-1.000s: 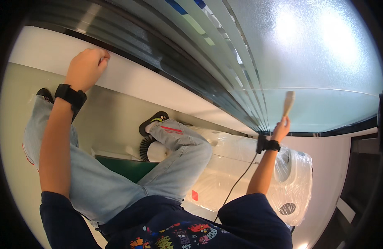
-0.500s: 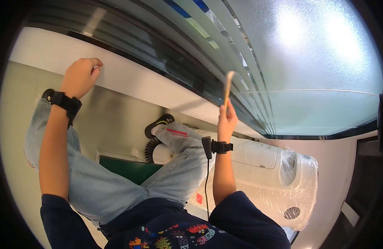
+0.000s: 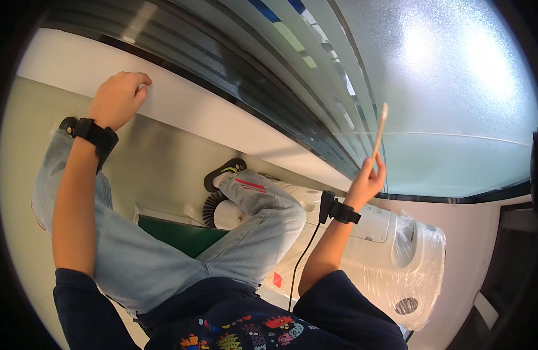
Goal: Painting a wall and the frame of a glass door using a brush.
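My right hand (image 3: 367, 179) pinches a thin, white-tipped wooden stick (image 3: 379, 135), held tilted with its pale tip up in front of the frosted glass panel (image 3: 450, 93). Whether the tip touches the glass I cannot tell. The stick could be a swab or a small brush. At the left, my left hand (image 3: 120, 98) is over the white ledge (image 3: 164, 96), fingers loosely bent and thumb apart from the forefinger. Nothing shows in it, though its palm is hidden. Black straps circle both wrists.
A white appliance wrapped in clear film (image 3: 368, 256) stands beside my right arm. On the floor, a dark green panel (image 3: 178, 235) and a round black-bristled brush (image 3: 213, 211) lie between my legs. A black cable (image 3: 299, 262) hangs from my right wrist.
My right hand has swung to the right with the stick, from the striped part of the glass toward the frosted part. My left hand has shifted slightly up and right.
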The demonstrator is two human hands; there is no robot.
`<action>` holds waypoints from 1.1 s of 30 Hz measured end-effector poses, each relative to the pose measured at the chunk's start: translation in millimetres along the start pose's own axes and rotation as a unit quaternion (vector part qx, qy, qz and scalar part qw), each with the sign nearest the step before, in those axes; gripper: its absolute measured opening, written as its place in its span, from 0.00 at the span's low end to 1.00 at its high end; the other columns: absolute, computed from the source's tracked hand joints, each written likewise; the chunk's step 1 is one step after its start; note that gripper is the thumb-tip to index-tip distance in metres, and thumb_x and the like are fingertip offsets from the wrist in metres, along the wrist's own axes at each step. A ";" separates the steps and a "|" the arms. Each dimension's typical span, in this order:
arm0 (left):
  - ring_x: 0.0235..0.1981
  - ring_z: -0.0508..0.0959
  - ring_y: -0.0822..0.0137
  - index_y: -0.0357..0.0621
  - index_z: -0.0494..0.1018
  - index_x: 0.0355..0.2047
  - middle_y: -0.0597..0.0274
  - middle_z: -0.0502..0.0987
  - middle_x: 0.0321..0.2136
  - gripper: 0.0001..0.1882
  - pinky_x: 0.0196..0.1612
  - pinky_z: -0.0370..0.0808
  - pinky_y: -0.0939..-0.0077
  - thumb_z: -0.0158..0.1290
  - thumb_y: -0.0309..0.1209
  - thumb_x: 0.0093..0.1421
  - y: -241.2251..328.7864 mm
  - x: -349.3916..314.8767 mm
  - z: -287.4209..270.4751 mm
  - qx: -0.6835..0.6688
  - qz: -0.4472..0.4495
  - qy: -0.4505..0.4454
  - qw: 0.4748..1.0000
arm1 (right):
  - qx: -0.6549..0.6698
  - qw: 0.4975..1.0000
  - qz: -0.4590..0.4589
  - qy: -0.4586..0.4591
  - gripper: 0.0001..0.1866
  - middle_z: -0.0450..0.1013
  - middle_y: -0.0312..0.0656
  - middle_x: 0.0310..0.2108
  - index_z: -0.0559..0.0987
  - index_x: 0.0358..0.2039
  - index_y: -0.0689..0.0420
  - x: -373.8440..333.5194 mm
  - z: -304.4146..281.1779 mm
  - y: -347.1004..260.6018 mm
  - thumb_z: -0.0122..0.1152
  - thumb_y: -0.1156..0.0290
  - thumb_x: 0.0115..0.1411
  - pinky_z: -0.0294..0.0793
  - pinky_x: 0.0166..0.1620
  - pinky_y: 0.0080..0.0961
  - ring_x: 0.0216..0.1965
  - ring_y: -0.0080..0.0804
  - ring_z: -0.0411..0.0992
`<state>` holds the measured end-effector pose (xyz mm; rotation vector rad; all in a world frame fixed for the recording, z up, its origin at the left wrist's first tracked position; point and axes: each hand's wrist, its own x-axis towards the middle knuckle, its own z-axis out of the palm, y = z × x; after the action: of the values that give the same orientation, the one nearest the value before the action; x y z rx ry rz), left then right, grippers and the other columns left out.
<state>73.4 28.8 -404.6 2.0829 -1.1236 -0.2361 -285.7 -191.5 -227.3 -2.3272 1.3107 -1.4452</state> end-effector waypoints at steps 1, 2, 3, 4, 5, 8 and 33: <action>0.31 0.72 0.58 0.41 0.72 0.34 0.53 0.74 0.27 0.11 0.36 0.68 0.68 0.44 0.29 0.51 -0.1 0.3 0.2 0.001 0.006 0.008 1.000 | -0.028 0.999 -0.007 -0.024 0.14 0.59 0.27 0.13 0.70 0.42 0.61 -0.8 1.5 2.6 0.53 0.71 0.55 0.44 0.18 0.13 0.15 0.10 0.50; 0.31 0.72 0.58 0.41 0.72 0.34 0.53 0.74 0.27 0.11 0.36 0.68 0.68 0.44 0.29 0.51 0.6 0.9 -0.2 0.001 0.007 0.008 1.000 | -0.016 1.000 -0.010 -0.015 0.14 0.56 0.25 0.12 0.70 0.41 0.61 -4.8 10.7 9.8 0.52 0.71 0.55 0.43 0.18 0.13 0.14 0.10 0.49; 0.31 0.72 0.58 0.41 0.72 0.34 0.53 0.74 0.27 0.11 0.36 0.68 0.68 0.44 0.29 0.51 1.9 1.3 0.9 -0.003 0.007 0.005 1.000 | -0.017 1.000 -0.011 -0.015 0.14 0.56 0.25 0.12 0.70 0.41 0.61 -10.9 15.2 13.7 0.52 0.71 0.55 0.43 0.18 0.13 0.14 0.10 0.49; 0.31 0.72 0.58 0.41 0.72 0.33 0.54 0.74 0.27 0.11 0.37 0.68 0.68 0.45 0.29 0.51 3.2 1.9 2.0 -0.007 0.007 0.002 1.000 | -0.043 0.999 -0.010 -0.027 0.14 0.55 0.25 0.12 0.70 0.41 0.61 -17.2 18.2 16.2 0.52 0.71 0.55 0.43 0.18 0.14 0.14 0.11 0.49; 0.31 0.72 0.58 0.41 0.72 0.33 0.54 0.74 0.27 0.11 0.37 0.68 0.68 0.45 0.29 0.51 4.5 2.8 3.5 -0.008 0.007 0.003 1.000 | -0.069 0.997 -0.008 -0.040 0.14 0.54 0.25 0.11 0.70 0.41 0.61 -23.6 20.5 18.0 0.52 0.71 0.55 0.42 0.17 0.14 0.14 0.11 0.48; 0.31 0.72 0.57 0.41 0.72 0.33 0.53 0.74 0.27 0.10 0.37 0.68 0.68 0.44 0.29 0.51 4.9 2.7 5.6 -0.025 0.025 0.026 0.999 | -0.141 0.986 0.018 -0.088 0.13 0.54 0.29 0.12 0.73 0.40 0.58 -39.3 22.2 28.0 0.54 0.70 0.53 0.48 0.18 0.18 0.15 0.16 0.50; 0.32 0.72 0.57 0.42 0.71 0.33 0.53 0.73 0.27 0.09 0.37 0.68 0.67 0.45 0.28 0.52 3.5 2.8 7.2 -0.003 0.034 0.020 0.999 | -0.068 0.995 0.024 -0.074 0.14 0.53 0.26 0.12 0.72 0.41 0.60 -40.2 31.0 8.2 0.54 0.72 0.53 0.47 0.18 0.15 0.14 0.14 0.49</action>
<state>69.5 21.7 -406.8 2.0315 -1.1653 -0.1656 -273.9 -178.3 -275.6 -2.4146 1.4526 -1.1805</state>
